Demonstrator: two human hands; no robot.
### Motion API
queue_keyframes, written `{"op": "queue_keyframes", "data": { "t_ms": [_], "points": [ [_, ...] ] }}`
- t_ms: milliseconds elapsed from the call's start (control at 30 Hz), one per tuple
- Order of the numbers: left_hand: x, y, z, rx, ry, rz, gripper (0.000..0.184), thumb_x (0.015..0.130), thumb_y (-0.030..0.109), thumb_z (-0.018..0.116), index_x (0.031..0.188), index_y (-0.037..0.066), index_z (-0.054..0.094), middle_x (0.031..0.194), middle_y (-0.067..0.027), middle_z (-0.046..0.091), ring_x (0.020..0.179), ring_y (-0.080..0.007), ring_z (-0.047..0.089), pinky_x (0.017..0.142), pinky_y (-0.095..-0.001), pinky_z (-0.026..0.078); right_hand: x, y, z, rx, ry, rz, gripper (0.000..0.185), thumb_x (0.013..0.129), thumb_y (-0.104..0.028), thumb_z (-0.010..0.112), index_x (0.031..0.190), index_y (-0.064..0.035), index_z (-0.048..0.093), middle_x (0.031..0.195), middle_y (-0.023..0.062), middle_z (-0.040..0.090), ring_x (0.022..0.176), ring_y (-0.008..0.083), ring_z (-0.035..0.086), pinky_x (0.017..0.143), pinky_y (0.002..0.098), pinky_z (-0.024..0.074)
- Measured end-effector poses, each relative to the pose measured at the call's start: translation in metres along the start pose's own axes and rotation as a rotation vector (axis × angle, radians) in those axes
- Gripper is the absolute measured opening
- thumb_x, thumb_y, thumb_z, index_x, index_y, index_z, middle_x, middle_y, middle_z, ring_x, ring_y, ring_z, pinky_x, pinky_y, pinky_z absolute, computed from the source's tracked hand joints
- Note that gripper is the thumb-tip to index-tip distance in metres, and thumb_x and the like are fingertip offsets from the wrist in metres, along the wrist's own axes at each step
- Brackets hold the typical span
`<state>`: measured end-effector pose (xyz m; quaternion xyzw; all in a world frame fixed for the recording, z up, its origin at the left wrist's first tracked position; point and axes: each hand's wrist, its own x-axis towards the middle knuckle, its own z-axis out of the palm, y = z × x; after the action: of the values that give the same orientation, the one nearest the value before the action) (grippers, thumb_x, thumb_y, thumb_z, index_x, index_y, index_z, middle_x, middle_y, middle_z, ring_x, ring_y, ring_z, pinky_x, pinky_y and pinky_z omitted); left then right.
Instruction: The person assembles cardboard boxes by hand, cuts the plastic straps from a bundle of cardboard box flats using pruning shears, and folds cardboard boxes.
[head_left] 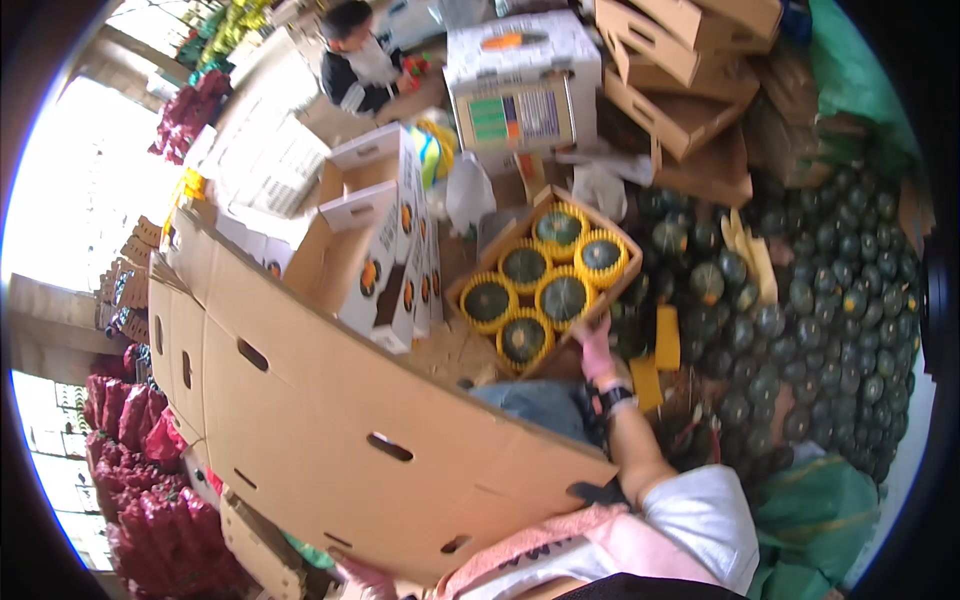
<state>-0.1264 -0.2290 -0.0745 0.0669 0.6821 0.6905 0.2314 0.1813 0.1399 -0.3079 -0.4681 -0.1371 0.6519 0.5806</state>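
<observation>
My right hand [597,352], in a pink glove, grips the near rim of a cardboard tray [622,283]. Inside the tray sit several dark green squashes [563,297], each wrapped in a yellow foam net. At the bottom edge of the view, my left hand [367,578], also gloved in pink, is closed at the edge of a large brown cardboard sheet [310,400] with oval hand holes. Its fingertips are partly hidden. The tilted sheet spans the space from my body to the far left and hides part of the floor.
White printed cartons [375,240] stand beyond the sheet. A big white box [525,75] and stacked brown trays [690,90] are at the back. Loose squashes [820,300] cover the right side. Another person [355,60] sits at the top left. Red sacks [165,500] line the left.
</observation>
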Motion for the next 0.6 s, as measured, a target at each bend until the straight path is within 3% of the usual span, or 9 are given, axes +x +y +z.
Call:
{"op": "queue_keyframes", "data": {
  "t_ms": [67,167,367,400,433,500,533,600],
  "points": [
    [0.001,0.005,-0.005,0.019,-0.013,-0.022,0.072,0.088,0.060,0.038,0.135,0.006,0.034,0.133,-0.0110,0.041,0.119,-0.0250,0.041,0.099,-0.0398,0.035,0.012,0.010,-0.005,0.042,0.067,0.044,0.089,0.071,-0.025,0.075,0.138,-0.0094,0.019,0.119,0.0081,0.044,0.105,0.0219,0.046,0.085,0.0376,0.0444],
    [0.003,0.007,-0.003,0.035,-0.033,-0.045,0.076,0.086,0.064,0.036,0.137,0.007,0.033,0.136,-0.0104,0.038,0.120,-0.0270,0.039,0.101,-0.0409,0.031,0.018,0.012,-0.001,0.114,0.052,0.075,0.083,0.069,-0.021,0.076,0.135,-0.0109,0.027,0.121,0.0064,0.044,0.108,0.0207,0.046,0.091,0.0363,0.0409],
    [-0.002,0.014,-0.004,0.110,0.062,-0.032,0.075,0.086,0.064,0.035,0.136,0.008,0.034,0.136,-0.0094,0.038,0.118,-0.0263,0.040,0.100,-0.0406,0.032,0.002,0.010,-0.001,0.286,-0.109,0.011,0.077,0.071,-0.016,0.074,0.134,-0.0151,0.030,0.120,0.0014,0.046,0.110,0.0191,0.047,0.093,0.0357,0.0398],
    [-0.004,0.016,0.007,0.113,0.085,-0.033,0.075,0.086,0.064,0.035,0.136,0.008,0.034,0.136,-0.0093,0.038,0.118,-0.0263,0.040,0.100,-0.0405,0.032,0.005,0.013,0.000,0.252,-0.151,-0.050,0.067,0.078,-0.033,0.068,0.133,-0.0174,0.034,0.122,0.0034,0.049,0.111,0.0224,0.048,0.093,0.0395,0.0404],
    [-0.006,0.019,0.013,0.117,0.106,-0.033,0.075,0.086,0.064,0.035,0.136,0.008,0.034,0.135,-0.0092,0.039,0.118,-0.0263,0.040,0.100,-0.0405,0.032,0.007,0.010,-0.006,0.345,-0.150,0.088,0.065,0.079,-0.041,0.064,0.133,-0.0176,0.036,0.123,0.0047,0.049,0.111,0.0236,0.048,0.094,0.0411,0.0402],
    [-0.002,0.017,0.007,0.056,0.041,-0.062,0.075,0.086,0.064,0.035,0.136,0.008,0.035,0.135,-0.0089,0.040,0.117,-0.0264,0.041,0.100,-0.0404,0.032,0.005,-0.021,-0.008,0.532,-0.145,0.352,0.067,0.080,-0.057,0.056,0.132,-0.0179,0.039,0.126,0.0071,0.050,0.113,0.0260,0.049,0.094,0.0443,0.0397],
    [0.000,0.016,0.003,0.022,0.006,-0.078,0.075,0.086,0.064,0.036,0.136,0.008,0.035,0.134,-0.0088,0.040,0.117,-0.0265,0.041,0.100,-0.0404,0.033,0.011,-0.025,-0.010,0.378,-0.087,0.405,0.078,0.075,-0.072,0.047,0.130,-0.0165,0.043,0.130,0.0099,0.047,0.115,0.0288,0.047,0.096,0.0477,0.0379],
    [0.002,0.015,-0.003,0.055,0.002,-0.079,0.075,0.086,0.064,0.036,0.136,0.009,0.035,0.134,-0.0087,0.041,0.117,-0.0267,0.042,0.100,-0.0408,0.033,0.022,-0.032,-0.013,0.359,-0.086,0.472,0.079,0.074,-0.068,0.052,0.130,-0.0133,0.043,0.129,0.0101,0.049,0.114,0.0287,0.048,0.096,0.0466,0.0387]
  ]
}}
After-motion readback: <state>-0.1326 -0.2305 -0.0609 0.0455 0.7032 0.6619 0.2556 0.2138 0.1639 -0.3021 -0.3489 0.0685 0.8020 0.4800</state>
